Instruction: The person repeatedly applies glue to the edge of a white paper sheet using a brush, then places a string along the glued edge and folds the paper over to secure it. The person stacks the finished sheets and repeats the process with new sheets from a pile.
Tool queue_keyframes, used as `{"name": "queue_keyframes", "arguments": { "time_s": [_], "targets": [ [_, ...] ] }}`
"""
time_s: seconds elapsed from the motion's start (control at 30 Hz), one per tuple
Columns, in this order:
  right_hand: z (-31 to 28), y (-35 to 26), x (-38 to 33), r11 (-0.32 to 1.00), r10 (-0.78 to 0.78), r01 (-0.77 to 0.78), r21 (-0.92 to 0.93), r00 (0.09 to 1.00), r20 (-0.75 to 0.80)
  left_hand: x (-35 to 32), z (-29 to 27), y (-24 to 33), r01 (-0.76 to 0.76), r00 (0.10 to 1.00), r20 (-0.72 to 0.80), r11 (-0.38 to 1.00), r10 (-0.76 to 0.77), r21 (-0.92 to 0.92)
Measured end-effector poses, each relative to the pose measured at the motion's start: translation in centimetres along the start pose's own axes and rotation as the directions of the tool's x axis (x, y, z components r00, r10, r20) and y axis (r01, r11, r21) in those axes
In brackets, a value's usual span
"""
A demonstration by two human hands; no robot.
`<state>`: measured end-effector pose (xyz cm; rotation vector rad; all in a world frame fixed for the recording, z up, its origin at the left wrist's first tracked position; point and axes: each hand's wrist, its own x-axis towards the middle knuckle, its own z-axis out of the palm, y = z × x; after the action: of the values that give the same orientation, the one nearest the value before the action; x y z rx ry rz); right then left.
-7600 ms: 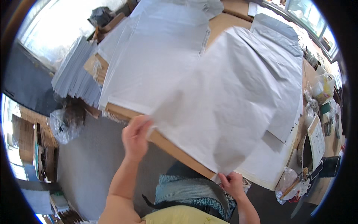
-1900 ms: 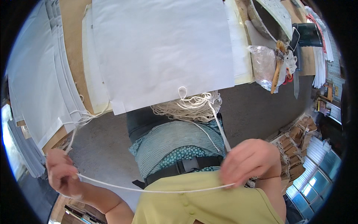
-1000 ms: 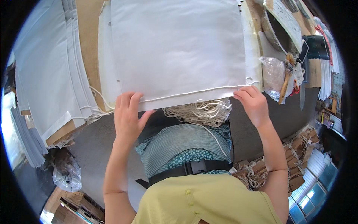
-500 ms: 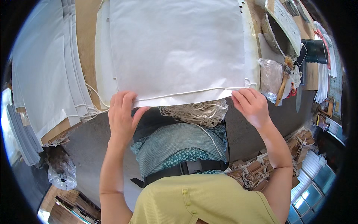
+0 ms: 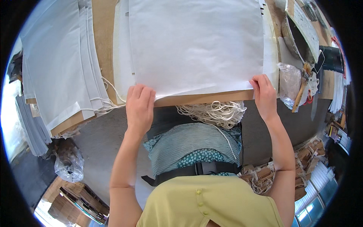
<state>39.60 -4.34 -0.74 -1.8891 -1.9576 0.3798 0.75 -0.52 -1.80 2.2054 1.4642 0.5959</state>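
Bundle of white cord [image 5: 213,113] sits in the lap, just below the table edge [image 5: 204,99]. At that edge, left hand [image 5: 139,108] lies flat, fingers spread, on the white paper sheet [image 5: 194,45]; right hand [image 5: 263,96] pinches its near right corner. Sheet looks squared up on the table edge; cord unthreaded. Beyond and left, stacked sheets [image 5: 60,68] wait.

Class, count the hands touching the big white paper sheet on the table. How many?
2: the left hand on the white paper sheet's near-left edge, the right hand at its near-right corner.
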Motion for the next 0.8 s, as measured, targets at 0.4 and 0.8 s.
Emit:
{"name": "queue_keyframes", "arguments": {
  "time_s": [0.4, 0.8],
  "targets": [
    [2.3, 0.8, -0.6, 0.991, -0.066, 0.052, -0.126, 0.991, -0.117, 0.4, 2.2, 2.1, 0.033, 0.99, -0.142, 0.97, 0.002, 0.241],
    [4.2, -4.0, -1.6, 0.934, -0.115, 0.046, -0.355, 0.978, -0.176, -1.5, 4.1, 4.3, -0.189, 0.973, 0.189, 0.93, 0.134, 0.315]
  ]
}}
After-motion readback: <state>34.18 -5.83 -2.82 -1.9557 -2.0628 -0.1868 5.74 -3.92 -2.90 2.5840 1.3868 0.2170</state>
